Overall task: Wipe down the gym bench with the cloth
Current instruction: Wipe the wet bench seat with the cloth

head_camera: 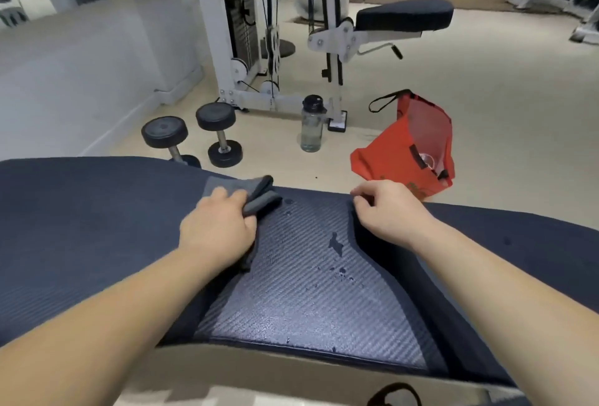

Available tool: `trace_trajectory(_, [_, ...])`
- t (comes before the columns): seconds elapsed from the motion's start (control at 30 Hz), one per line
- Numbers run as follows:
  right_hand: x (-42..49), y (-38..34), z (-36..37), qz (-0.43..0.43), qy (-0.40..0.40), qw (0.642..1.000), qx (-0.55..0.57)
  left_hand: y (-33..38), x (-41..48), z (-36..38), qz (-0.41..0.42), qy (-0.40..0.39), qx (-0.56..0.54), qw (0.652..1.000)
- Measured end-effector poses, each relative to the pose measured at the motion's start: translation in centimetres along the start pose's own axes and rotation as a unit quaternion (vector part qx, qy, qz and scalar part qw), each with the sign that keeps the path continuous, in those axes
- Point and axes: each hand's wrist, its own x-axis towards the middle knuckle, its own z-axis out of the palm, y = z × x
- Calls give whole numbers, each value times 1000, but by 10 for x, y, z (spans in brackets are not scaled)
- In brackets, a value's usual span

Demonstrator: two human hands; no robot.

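Observation:
A dark navy padded gym bench (81,227) runs across the lower half of the view, with a textured grey-blue middle panel (301,302). Dark water drops (337,245) dot that panel. My left hand (217,227) presses a folded grey cloth (259,196) onto the bench near its far edge, at the panel's upper left corner. My right hand (389,211) rests on the bench at the panel's upper right corner, fingers curled on the padding, holding nothing.
On the floor beyond the bench stand two black dumbbells (194,136), a clear water bottle (312,123) and an open red bag (411,149). A white cable machine (246,49) with a dark padded seat (402,18) stands behind them. A wall runs along the left.

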Motion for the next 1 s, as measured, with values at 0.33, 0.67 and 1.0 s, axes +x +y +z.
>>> trace_trajectory(0.33, [2, 37, -17, -1, 39, 996, 81, 101, 16, 20, 194, -31, -50, 979])
trace_trajectory(0.67, [-9, 43, -18, -32, 57, 994, 87, 107, -75, 15, 378, -69, -77, 920])
trace_trajectory(1.0, [-25, 22, -13, -58, -8, 996, 63, 89, -65, 21, 83, 11, -16, 996])
